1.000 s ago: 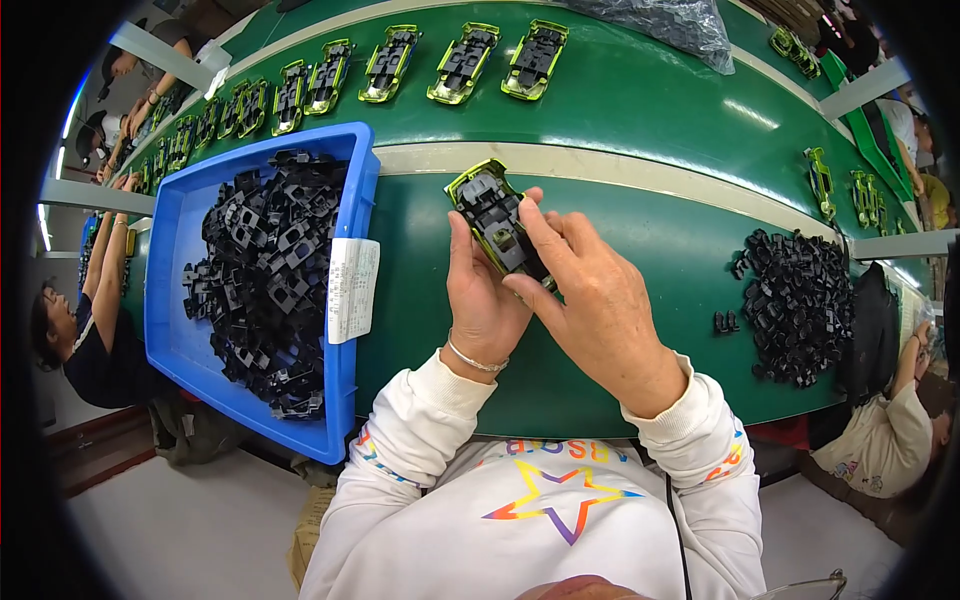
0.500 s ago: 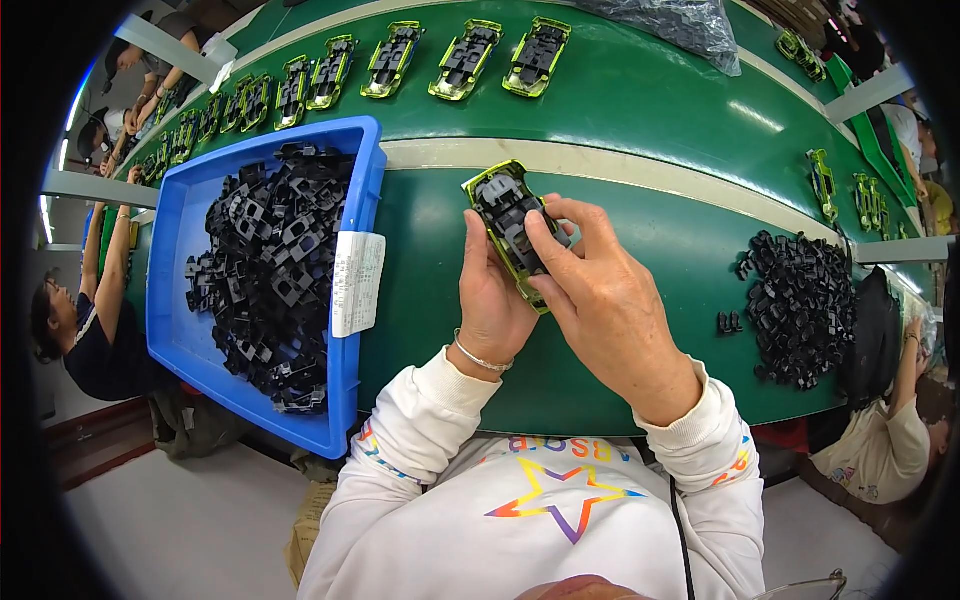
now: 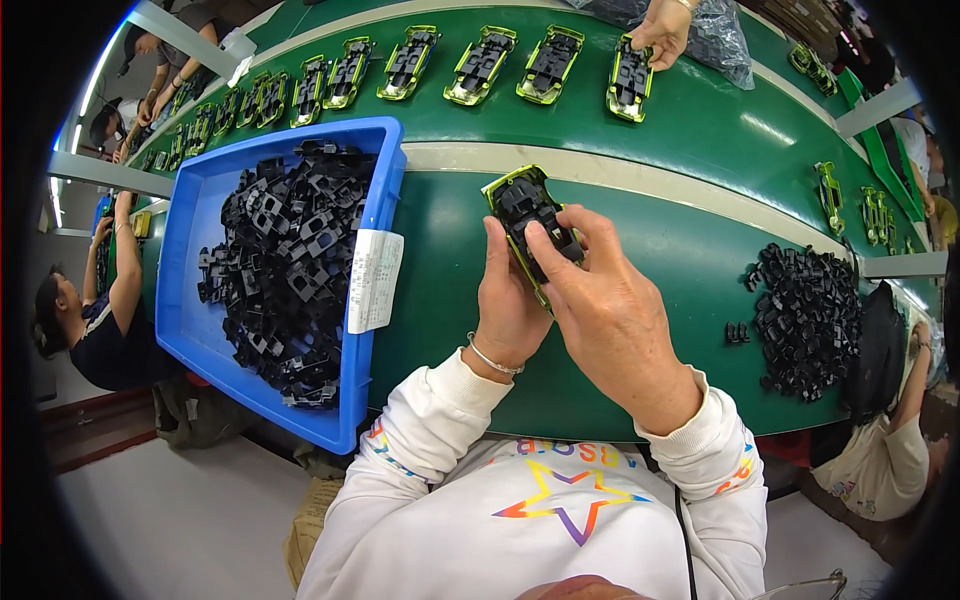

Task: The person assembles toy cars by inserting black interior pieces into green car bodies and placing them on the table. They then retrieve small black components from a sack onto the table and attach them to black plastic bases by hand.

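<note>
A toy car body (image 3: 520, 200), lime green at the rim with black plastic parts set inside, is held tilted over the green bench. My left hand (image 3: 505, 305) cradles it from the left and below, the thumb along its edge. From the right, my right hand (image 3: 615, 315) closes on the near half, index finger and thumb pressed to the black inside. Whether a small part sits under those fingertips is hidden. Left of my hands stands a blue bin (image 3: 385, 210) heaped with black plastic parts (image 3: 290, 260).
Small black pieces (image 3: 808, 315) lie heaped on the bench at right, with a few pieces (image 3: 737, 332) beside them. Beyond a pale divider runs a row of similar car bodies (image 3: 480, 65). Another person's hand (image 3: 665, 30) touches one at the far side. Co-workers sit at both sides.
Another person's hand has come in at the far side, on a car body that was not there before. My hands keep the car body, my right fingers still pressed into it.
</note>
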A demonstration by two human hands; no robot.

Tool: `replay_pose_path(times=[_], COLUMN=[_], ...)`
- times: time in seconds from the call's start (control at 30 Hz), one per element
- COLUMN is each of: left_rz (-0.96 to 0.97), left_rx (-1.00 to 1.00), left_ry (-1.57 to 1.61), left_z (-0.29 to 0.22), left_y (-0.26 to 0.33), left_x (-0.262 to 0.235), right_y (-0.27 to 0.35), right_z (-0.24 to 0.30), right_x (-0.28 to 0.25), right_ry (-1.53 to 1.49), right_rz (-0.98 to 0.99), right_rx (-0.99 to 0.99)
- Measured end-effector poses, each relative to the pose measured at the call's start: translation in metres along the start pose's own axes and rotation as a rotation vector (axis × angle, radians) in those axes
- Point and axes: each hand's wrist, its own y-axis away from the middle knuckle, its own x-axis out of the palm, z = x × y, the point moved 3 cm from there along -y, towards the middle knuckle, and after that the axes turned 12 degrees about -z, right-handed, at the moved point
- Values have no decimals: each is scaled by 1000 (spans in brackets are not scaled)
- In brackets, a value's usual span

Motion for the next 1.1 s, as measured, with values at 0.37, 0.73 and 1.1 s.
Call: replay_pose_path(times=[0.37, 0.73, 1.1], left_rz=[12, -10, -24], left_rx=[83, 115, 94], left_ry=[-188, -221, -300], left_z=[6, 9, 11], left_y=[-1, -13, -16], left_x=[0, 3, 5], right_y=[3, 4, 107], right_z=[-2, -14, -125], right_x=[1, -20, -154], right_ry=[194, 57, 260], right_rz=[-4, 15, -46], right_rx=[-121, -27, 331])
